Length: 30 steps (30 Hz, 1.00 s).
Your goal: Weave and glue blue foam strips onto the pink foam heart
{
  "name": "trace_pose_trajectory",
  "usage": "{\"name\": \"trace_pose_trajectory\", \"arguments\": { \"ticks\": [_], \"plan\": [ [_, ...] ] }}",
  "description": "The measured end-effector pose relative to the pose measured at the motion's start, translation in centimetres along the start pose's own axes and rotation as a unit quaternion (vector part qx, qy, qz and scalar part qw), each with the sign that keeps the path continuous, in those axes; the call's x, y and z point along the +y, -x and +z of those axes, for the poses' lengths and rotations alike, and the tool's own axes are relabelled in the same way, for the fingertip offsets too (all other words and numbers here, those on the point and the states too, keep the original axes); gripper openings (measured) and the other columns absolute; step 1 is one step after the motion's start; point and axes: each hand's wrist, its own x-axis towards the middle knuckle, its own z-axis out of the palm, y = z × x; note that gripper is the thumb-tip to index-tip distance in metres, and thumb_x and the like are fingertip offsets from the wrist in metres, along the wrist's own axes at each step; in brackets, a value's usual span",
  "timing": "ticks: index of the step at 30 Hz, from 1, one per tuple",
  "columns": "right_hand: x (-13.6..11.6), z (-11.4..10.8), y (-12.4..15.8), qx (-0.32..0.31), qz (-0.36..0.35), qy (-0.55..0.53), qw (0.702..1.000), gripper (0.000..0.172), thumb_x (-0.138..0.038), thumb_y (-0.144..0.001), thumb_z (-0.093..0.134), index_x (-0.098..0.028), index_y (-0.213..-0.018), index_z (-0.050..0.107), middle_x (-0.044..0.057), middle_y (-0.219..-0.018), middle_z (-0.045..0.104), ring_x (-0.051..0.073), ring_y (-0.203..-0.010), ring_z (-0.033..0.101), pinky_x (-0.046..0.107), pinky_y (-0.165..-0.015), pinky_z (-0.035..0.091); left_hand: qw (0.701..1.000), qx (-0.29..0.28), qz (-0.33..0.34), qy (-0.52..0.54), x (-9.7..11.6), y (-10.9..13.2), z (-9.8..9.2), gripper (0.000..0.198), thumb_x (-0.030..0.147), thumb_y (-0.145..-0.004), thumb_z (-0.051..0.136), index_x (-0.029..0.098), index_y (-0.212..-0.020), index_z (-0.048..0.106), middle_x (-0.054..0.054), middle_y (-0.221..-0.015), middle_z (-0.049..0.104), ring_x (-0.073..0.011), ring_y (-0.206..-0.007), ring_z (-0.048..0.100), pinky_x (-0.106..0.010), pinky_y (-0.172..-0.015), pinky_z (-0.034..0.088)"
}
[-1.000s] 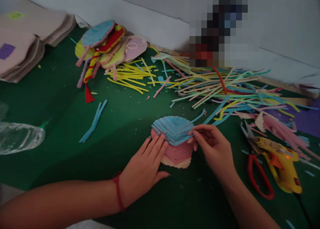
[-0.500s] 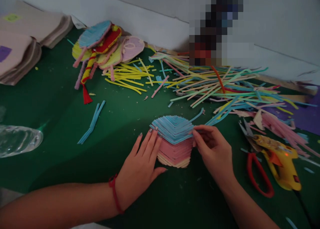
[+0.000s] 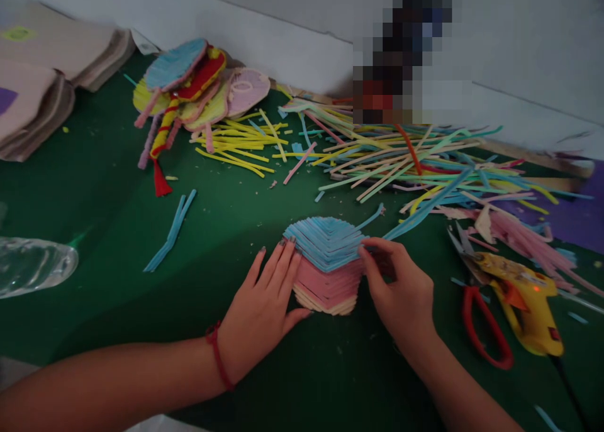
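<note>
A woven heart-shaped piece (image 3: 326, 262), blue on top, pink and cream below, lies on the green table cover (image 3: 117, 231). My left hand (image 3: 264, 306) lies flat beside its left edge, fingers stretched out and fingertips touching the blue part. My right hand (image 3: 401, 287) is at its right edge, fingers pinched on the end of a blue strip (image 3: 425, 209) that runs up and right into the pile.
A big pile of coloured strips (image 3: 415, 161) lies behind the piece. Finished woven pieces (image 3: 193, 86) are stacked at back left, beige folded items (image 3: 42, 73) at far left. Red-handled scissors (image 3: 486, 331) and a yellow glue gun (image 3: 528, 306) lie right. A clear bottle (image 3: 33, 265) lies left.
My left hand has slid off the top of the piece to its left edge. My right hand has curled in tighter at the right edge.
</note>
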Motion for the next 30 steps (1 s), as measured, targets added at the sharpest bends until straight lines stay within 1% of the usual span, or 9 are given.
{"name": "trace_pose_trajectory", "arguments": {
  "ticks": [5,10,15,18,26,30],
  "plan": [
    [0.03,0.06,-0.14,0.002,-0.015,0.010,1.000,0.012,-0.025,-0.088,0.053,-0.020,-0.096,0.061,0.001,-0.081,0.067,0.011,-0.061,0.061,0.023,-0.057,0.051,1.000,0.013,-0.006,0.003,-0.11,-0.11,-0.05,0.068,0.055,-0.094,0.026,0.004,-0.134,0.047,-0.017,-0.145,0.040,-0.0292,-0.134,0.038,-0.049,-0.108,0.033],
    [0.06,0.08,-0.18,-0.005,-0.020,0.029,0.999,0.013,-0.026,-0.089,0.052,-0.020,-0.095,0.061,0.000,-0.077,0.064,0.010,-0.056,0.056,0.024,-0.054,0.047,1.000,0.013,-0.007,0.010,-0.19,-0.21,0.00,0.068,0.055,-0.093,0.030,0.005,-0.135,0.046,-0.017,-0.146,0.039,-0.0300,-0.135,0.036,-0.050,-0.109,0.031],
    [0.23,0.13,-0.09,-0.006,-0.022,0.045,0.999,0.014,-0.027,-0.090,0.051,-0.020,-0.097,0.060,0.000,-0.076,0.063,0.010,-0.057,0.055,0.024,-0.055,0.045,0.999,0.008,-0.003,0.033,-0.31,-0.18,-0.08,0.066,0.059,-0.089,0.041,0.015,-0.138,0.044,-0.018,-0.147,0.038,-0.0312,-0.136,0.036,-0.051,-0.108,0.033],
    [0.27,0.14,-0.07,-0.008,-0.024,0.046,0.999,0.013,-0.026,-0.090,0.052,-0.019,-0.097,0.060,0.000,-0.075,0.063,0.011,-0.059,0.055,0.023,-0.055,0.045,0.999,0.006,-0.005,0.049,-0.41,-0.22,-0.06,0.067,0.060,-0.086,0.045,0.018,-0.139,0.043,-0.018,-0.147,0.037,-0.0314,-0.136,0.034,-0.052,-0.108,0.032],
    [0.25,0.19,-0.07,-0.019,-0.026,0.048,0.998,0.013,-0.025,-0.090,0.052,-0.018,-0.097,0.060,0.000,-0.075,0.062,0.011,-0.060,0.055,0.024,-0.058,0.045,0.998,0.022,0.012,0.062,-0.80,-0.56,0.02,0.061,0.057,-0.090,0.041,0.020,-0.138,0.044,-0.020,-0.147,0.037,-0.0326,-0.137,0.033,-0.056,-0.108,0.030],
    [0.16,0.13,-0.02,-0.025,-0.018,0.048,0.998,0.015,-0.025,-0.090,0.051,-0.018,-0.098,0.060,0.001,-0.077,0.063,0.011,-0.061,0.055,0.024,-0.059,0.046,0.997,0.013,0.019,0.069,-0.75,-0.42,-0.32,0.059,0.058,-0.090,0.039,0.023,-0.138,0.044,-0.021,-0.146,0.038,-0.0337,-0.136,0.034,-0.059,-0.106,0.031]
  ]
}}
